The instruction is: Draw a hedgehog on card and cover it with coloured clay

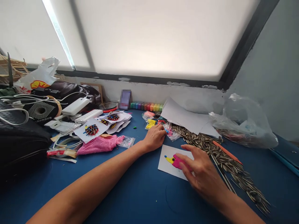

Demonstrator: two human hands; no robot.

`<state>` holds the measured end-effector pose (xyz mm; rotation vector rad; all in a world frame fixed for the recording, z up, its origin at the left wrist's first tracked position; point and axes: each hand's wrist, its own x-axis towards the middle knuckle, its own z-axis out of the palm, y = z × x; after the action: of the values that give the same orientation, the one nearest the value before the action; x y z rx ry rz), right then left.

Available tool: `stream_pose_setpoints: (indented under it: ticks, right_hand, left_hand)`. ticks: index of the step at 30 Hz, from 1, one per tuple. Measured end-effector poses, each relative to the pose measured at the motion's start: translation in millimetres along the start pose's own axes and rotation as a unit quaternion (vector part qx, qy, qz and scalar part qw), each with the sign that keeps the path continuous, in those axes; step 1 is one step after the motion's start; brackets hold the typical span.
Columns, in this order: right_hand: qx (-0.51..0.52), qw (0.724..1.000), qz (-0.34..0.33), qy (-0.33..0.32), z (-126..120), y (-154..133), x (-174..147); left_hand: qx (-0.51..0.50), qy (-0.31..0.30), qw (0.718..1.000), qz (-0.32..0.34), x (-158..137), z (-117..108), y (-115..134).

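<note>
A white paper card (164,161) lies on the blue table with a flat clay hedgehog (177,161) on it. The hedgehog has a magenta body, yellow snout, blue nose and black eye. Over its right part hovers my right hand (199,168), fingers spread and holding nothing; whether a fingertip touches the clay is unclear. My left hand (154,137) rests beyond the card with its fingers curled at a clear packet of pink and blue clay (172,133). Its fingertips are partly hidden, so what they pinch does not show. A yellow clay packet (150,123) lies just behind that hand.
Striped sunflower seeds (233,165) spread along the right, with metal tweezers (223,172) and an orange stick (227,152) on them. Finished hedgehog cards (91,130), a pink cloth (99,146) and a black bag (21,140) sit left. Clay tubs (147,107) line the back.
</note>
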<state>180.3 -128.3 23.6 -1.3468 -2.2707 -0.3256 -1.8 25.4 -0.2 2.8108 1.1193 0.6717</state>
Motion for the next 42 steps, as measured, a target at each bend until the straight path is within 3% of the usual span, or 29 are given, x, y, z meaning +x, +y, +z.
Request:
stream_pose_setpoints:
  ticks: [5, 16, 24, 30, 36, 42]
  right_hand:
    - [-0.007, 1.000, -0.024, 0.008, 14, -1, -6]
    - [-0.056, 0.997, -0.052, 0.015, 16, -1, -4]
    - [-0.091, 0.993, 0.053, 0.044, -2, 32, -10]
    - [-0.030, 0.990, 0.136, 0.001, -6, 46, -17]
    - [0.016, 0.989, 0.147, -0.015, -9, 40, -15]
    - [0.024, 0.990, 0.140, 0.004, -11, 38, -14]
  left_hand:
    - [0.027, 0.001, 1.000, 0.008, 0, 2, 1]
    - [0.038, 0.004, 0.999, 0.016, 0, 3, 1]
    - [0.006, 0.026, 0.999, 0.020, -1, 6, -2]
    - [-0.048, 0.072, 0.996, 0.014, -3, 11, -7]
    - [-0.091, 0.097, 0.991, 0.005, 0, 8, -8]
    - [-0.102, 0.139, 0.982, -0.070, 5, -2, -14]
